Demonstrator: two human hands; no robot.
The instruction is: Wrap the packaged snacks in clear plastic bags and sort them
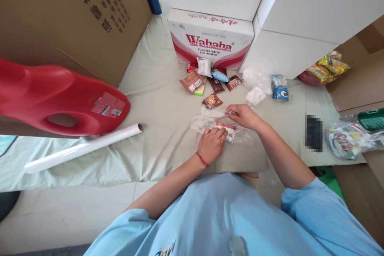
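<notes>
A clear plastic bag point(199, 123) lies spread on the cloth close to my body, with a small red and white packet point(230, 132) on or inside it; I cannot tell which. My left hand point(212, 146) rests flat over the packet's left part, fingers stretched out, covering some of it. Thumb and fingers of my right hand point(243, 116) are closed in a pinch on the bag's far edge. Just beyond the bag sits a brown snack packet point(212, 101). Behind it are several more wrapped snacks, among them a brown pouch point(192, 82) and a white one point(204, 67).
A Wahaha carton point(210, 42) stands behind the snacks. Crumpled white plastic point(256, 95) and blue packets point(280, 93) lie to the right. A red plastic container point(69, 100), a white roll point(90, 148) and a large cardboard box point(69, 20) occupy the left side. White cabinets point(300, 8) rise behind.
</notes>
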